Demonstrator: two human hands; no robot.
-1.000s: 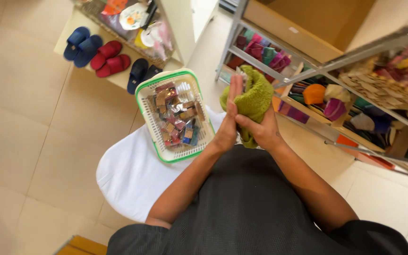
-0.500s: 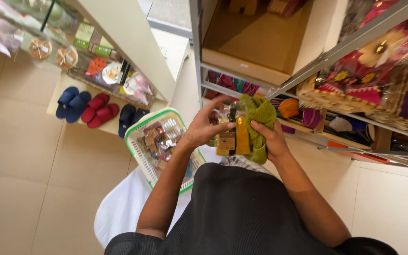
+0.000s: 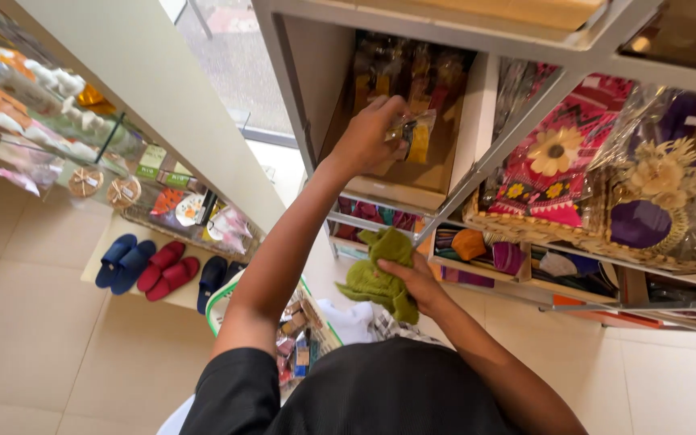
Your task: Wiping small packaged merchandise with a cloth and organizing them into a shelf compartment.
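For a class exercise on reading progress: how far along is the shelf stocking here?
Done: several packets already stand in the cubby. In hand: the left hand sets another packet there; the right hand holds a green cloth. Left: the basket still holds more packets.

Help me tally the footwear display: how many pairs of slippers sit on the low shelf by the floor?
3 pairs, side by side: blue pair leftmost, red pair in the middle, dark navy pair rightmost, partly hidden behind the left arm. More may be hidden there.

two hands point(image 3: 368, 137), one green cloth point(image 3: 376, 278), six slippers point(image 3: 163, 270)
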